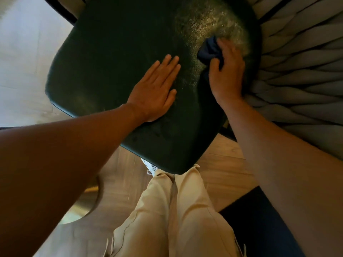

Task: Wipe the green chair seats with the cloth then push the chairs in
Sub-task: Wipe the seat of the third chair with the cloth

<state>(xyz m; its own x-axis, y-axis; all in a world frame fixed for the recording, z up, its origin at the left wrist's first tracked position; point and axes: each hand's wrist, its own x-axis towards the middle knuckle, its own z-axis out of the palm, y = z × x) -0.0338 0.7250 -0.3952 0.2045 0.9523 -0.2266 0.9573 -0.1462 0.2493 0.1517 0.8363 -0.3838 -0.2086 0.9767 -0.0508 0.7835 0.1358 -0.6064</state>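
Head view, looking straight down over a dark green seat [115, 58] that fills the upper middle of the frame, one rounded corner pointing toward the person's legs

Left hand [155, 88] lies flat on the seat, palm down, fingers straight and close together, thumb out to the side; it holds nothing, only presses on the leather near the seat's middle

Right hand [227, 71] is at the seat's right side, near the back edge; fingers and thumb curl round a bunched dark blue cloth [209, 48], clamped on it. The cloth sticks out from the hand toward upper left and touches the seat surface

Seat surface past the cloth shows a pale, speckled sheen patch [209, 21], grainy texture catching light; the rest of the seat reads near black-green and matte

To the right of the seat, touching its edge, a grey ribbed back [300, 58] with padded folds fanning outward; a dark frame bar [267, 14] crosses its top

Below: beige trousers [178, 216], a white shoe [150, 166] just under the seat corner. Wood floor [222, 169] around them. A brass-coloured round base [83, 206] at lower left, half behind the left forearm. A dark mat [258, 219] at lower right. Pale floor [24, 58] at upper left, blurred
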